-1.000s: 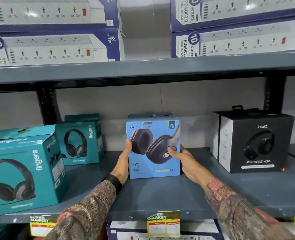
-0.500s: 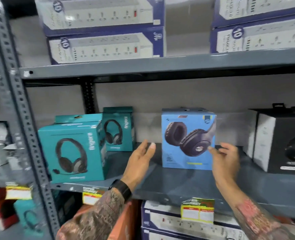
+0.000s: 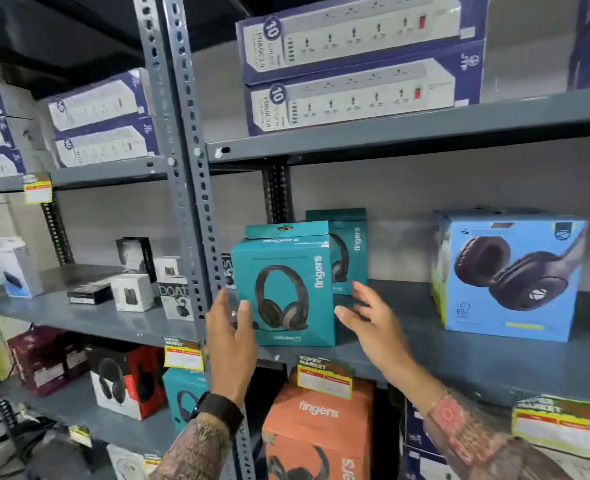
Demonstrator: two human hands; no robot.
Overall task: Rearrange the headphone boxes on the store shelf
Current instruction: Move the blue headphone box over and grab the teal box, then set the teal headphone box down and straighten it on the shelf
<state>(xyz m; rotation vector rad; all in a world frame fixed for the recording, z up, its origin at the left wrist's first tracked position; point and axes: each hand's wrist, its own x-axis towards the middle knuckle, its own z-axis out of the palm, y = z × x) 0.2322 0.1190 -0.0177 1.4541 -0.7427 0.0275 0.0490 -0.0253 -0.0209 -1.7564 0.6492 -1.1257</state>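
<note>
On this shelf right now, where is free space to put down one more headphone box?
The widest bare patch of the shelf lies between the front teal box and the blue box. Left of the teal box it is crowded: the upright post stands close.

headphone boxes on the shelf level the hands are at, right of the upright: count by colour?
Teal: 2, front box and one behind it
Blue: 1
Total: 3, in view
</note>
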